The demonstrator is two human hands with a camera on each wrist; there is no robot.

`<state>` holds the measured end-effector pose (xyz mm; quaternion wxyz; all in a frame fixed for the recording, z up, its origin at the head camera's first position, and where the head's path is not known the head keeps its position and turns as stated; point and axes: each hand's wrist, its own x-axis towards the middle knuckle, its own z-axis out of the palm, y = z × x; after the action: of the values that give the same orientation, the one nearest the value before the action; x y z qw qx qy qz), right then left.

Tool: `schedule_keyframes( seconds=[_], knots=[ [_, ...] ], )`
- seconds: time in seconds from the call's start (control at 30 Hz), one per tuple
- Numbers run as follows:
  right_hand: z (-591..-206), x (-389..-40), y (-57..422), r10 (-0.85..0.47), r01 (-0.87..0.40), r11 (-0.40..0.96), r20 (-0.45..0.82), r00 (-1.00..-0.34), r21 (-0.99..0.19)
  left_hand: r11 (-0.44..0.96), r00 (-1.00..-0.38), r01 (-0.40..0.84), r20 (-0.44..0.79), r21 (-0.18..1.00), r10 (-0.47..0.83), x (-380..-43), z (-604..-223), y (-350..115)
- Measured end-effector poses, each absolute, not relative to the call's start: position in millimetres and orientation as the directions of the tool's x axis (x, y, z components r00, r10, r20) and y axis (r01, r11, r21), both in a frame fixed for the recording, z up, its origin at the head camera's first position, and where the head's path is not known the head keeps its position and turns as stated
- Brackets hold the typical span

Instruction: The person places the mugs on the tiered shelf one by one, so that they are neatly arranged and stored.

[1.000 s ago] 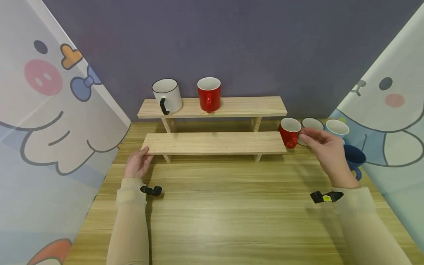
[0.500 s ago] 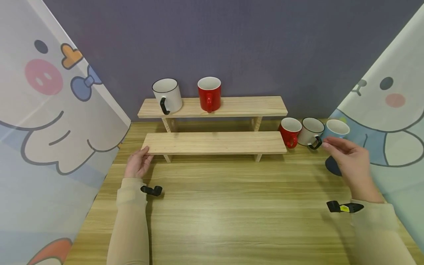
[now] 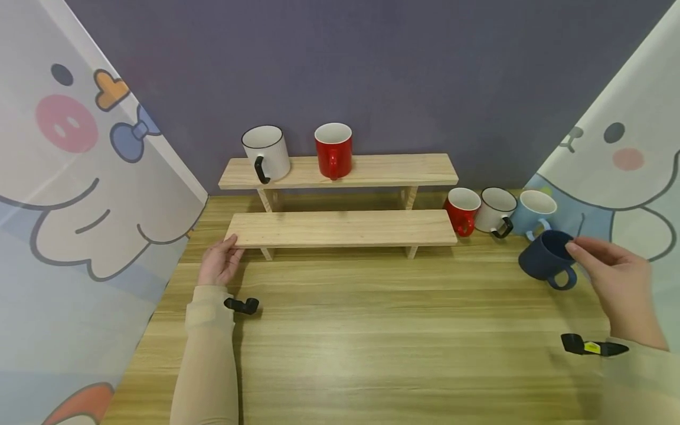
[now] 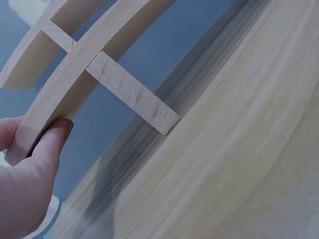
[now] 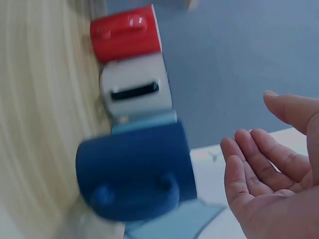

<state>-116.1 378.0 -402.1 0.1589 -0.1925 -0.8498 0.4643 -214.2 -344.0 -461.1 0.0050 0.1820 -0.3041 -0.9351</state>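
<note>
Loose-fingered and empty, the right hand (image 3: 620, 280) draws back from the white mug (image 3: 490, 219) on the table (image 3: 382, 330) — leaving the dark blue mug (image 3: 538, 260) there nearest — while the left hand (image 3: 218, 265) grips the lower shelf (image 3: 340, 229).

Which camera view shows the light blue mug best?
The head view, where the light blue mug shows its rim, inside and handle. The right wrist view gives only a blurred strip behind the dark blue mug; the left wrist view shows none.

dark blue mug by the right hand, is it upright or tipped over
Upright: the dark blue mug stands base down on the table, its mouth facing up in the head view.
</note>
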Motion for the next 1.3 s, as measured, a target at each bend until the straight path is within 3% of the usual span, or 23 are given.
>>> schedule_keyframes(
  seconds=[0.2,0.33,0.47,0.67,0.87,1.3],
  knots=[
    [-415,-108,396,0.557,0.325,0.439,-0.03,-0.83,-0.838,-0.816,-0.932,-0.097,-0.34,0.57,-0.126,-214,-460,-345],
    [-424,-103,406,0.576,0.321,0.391,-0.043,-0.817,-0.863,-0.815,-0.931,-0.096,-0.342,0.572,-0.131,-214,-460,-345],
    [-431,-103,416,0.484,0.289,0.432,-0.051,-0.874,-0.854,-0.81,-0.931,-0.095,-0.34,0.579,-0.134,-214,-461,-346],
    [-440,-107,426,0.329,0.354,0.585,-0.185,-0.926,-0.73,-0.797,-0.928,-0.103,-0.345,0.595,-0.138,-213,-461,-345],
    [-452,-113,424,0.229,0.248,0.585,-0.135,-0.964,-0.773,-0.794,-0.929,-0.107,-0.345,0.599,-0.135,-214,-461,-343],
    [-460,-113,428,0.098,0.088,0.351,-0.056,-0.994,-0.932,-0.777,-0.92,-0.121,-0.363,0.617,-0.145,-215,-459,-342]
  ],
)
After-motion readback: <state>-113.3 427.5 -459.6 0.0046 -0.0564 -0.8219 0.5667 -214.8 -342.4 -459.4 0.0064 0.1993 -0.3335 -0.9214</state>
